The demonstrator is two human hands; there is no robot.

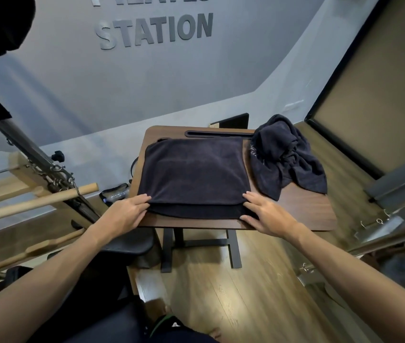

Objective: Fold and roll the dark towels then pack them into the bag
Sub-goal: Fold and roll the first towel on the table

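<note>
Folded dark towel (194,177) lies flat on the small wooden table (303,214), filling its left and middle; the top layer stops short of the near edge, so a strip of the lower layer shows. Left hand (124,214) pinches the near-left corner, fingers curled over the top layer. Right hand (268,216) lies flat on the near-right corner, fingers straight, pressing and not gripping. Crumpled second towel (288,157) sits at the table's far-right corner, just beside the folded one. No bag that I can identify in view. Step looks like squaring the fold before rolling. To do it well: align the near edges first, smooth wrinkles outward, then roll tight from the near edge with even pressure on both corners so it doesn't cone.
</note>
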